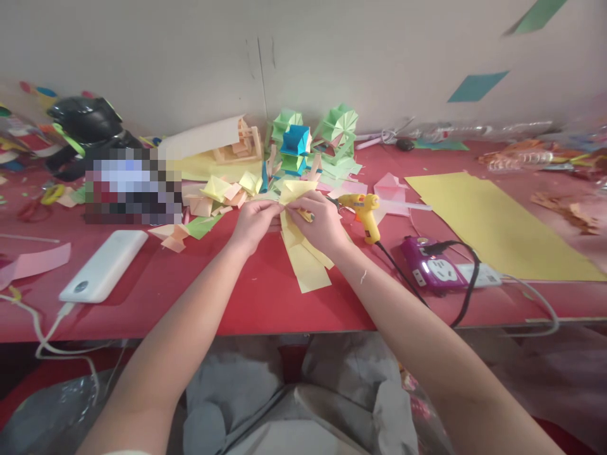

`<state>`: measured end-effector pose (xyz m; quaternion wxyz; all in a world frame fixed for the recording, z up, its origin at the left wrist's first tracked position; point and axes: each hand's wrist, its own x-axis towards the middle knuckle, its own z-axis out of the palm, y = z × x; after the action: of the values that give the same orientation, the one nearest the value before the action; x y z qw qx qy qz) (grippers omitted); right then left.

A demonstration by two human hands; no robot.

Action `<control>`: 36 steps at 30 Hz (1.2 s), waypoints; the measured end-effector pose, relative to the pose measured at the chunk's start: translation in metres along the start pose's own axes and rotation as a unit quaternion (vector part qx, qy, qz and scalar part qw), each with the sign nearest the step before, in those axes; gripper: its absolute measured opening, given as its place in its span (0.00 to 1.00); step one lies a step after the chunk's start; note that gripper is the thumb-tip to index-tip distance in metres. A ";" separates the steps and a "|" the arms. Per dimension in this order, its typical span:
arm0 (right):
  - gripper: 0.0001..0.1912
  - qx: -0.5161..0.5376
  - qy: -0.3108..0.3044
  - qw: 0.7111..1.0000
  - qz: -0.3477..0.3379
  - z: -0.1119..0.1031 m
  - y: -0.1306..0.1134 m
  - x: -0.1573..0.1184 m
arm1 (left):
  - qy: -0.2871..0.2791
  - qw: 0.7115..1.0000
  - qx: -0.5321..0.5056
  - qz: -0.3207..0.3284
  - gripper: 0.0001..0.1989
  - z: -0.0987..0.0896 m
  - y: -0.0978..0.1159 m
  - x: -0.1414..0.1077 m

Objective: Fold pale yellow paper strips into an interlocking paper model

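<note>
Weighing little and likely to crease, the pale yellow paper (310,275) lies near the middle of the red counter (265,309), best pinched lightly at its edges. The left hand (256,222) and right hand (320,221) meet at its upper part, each grip closed on it; the glue gun (370,221) rests just beside the right hand.

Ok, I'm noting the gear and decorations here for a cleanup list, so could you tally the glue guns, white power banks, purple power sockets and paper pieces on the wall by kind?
Glue gun: 1
White power bank: 1
Purple power socket: 1
Paper pieces on the wall, one green, one teal: 2
Total: 5
</note>
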<state>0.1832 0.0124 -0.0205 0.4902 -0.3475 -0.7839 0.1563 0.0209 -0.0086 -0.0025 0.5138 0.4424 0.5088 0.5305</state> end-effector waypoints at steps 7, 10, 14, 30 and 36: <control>0.10 -0.012 -0.006 1.000 -0.005 0.001 0.000 -0.001 | 0.017 1.000 -0.019 -0.002 0.08 0.000 0.002 0.000; 0.11 -0.020 -0.005 1.000 -0.014 0.001 0.001 -0.002 | 0.009 0.999 -0.030 -0.001 0.10 0.000 0.003 -0.001; 0.11 -0.028 0.000 0.999 -0.039 0.001 -0.001 -0.001 | -0.006 0.999 -0.022 0.036 0.14 0.000 0.003 -0.003; 0.28 0.204 0.069 0.952 0.218 0.004 -0.003 0.005 | 0.014 0.952 0.135 0.274 0.13 -0.014 0.002 0.004; 0.24 0.355 -0.027 0.895 0.270 -0.004 -0.014 0.006 | -0.012 0.969 0.104 0.225 0.11 -0.009 0.006 0.001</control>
<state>0.1799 0.0066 -0.0061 0.4987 -0.3447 -0.5651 0.5597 0.0111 -0.0085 0.0023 0.3382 0.6034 0.4421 0.5711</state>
